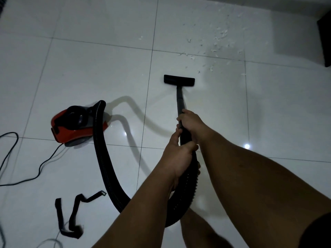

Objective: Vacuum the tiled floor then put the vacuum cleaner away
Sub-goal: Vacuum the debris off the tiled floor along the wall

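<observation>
A red and black vacuum cleaner (75,122) sits on the white tiled floor (89,68) at the left. Its black ribbed hose (102,158) loops down and round to a black wand (180,101), which ends in a flat floor nozzle (179,80) resting on the tiles. My right hand (189,122) grips the wand higher up. My left hand (176,158) grips the handle end just behind it, where the hose joins. White scraps of debris (218,42) lie scattered beyond the nozzle, to its upper right.
A black power cord (32,176) snakes from the vacuum across the floor at the left. A black strap (71,215) lies crumpled on the tiles at lower left. A dark piece of furniture (325,42) stands at the right edge. My leg shows below the arms.
</observation>
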